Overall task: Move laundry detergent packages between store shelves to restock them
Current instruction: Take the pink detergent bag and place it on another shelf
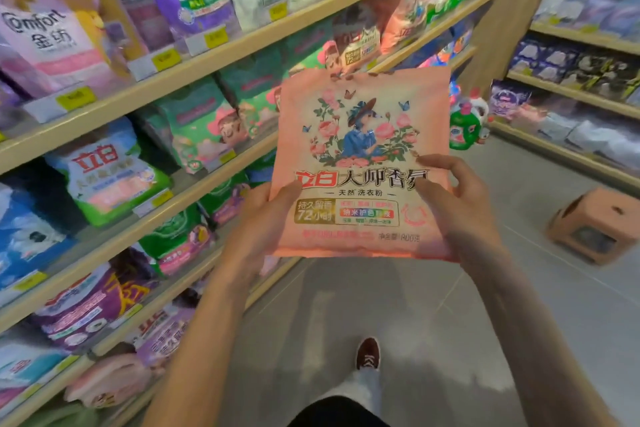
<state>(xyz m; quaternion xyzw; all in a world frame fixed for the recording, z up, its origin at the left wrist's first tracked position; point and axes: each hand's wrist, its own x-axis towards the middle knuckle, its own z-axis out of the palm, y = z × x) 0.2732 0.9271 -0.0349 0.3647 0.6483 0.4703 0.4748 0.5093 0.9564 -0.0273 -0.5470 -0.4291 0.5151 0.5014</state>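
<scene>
Pink and soft-sided, a flat plastic pouch of laundry powder printed with roses and a seated figure [360, 163] is held upright in mid-air above the grey aisle floor [415, 305], clear of every shelf. Its lower left edge is gripped by the left hand [263, 218], thumb laid on the front and fingers hidden behind. Its lower right edge is pinched by the right hand [457, 204], thumb on the print and fingers curled round the side. The wooden shelves at the left [249, 45] are seen packed with green, purple and blue pouches, and similar pink pouches [398, 21] are shown further along. The pouch is judged to be in transit: picking is done, placing is left.
</scene>
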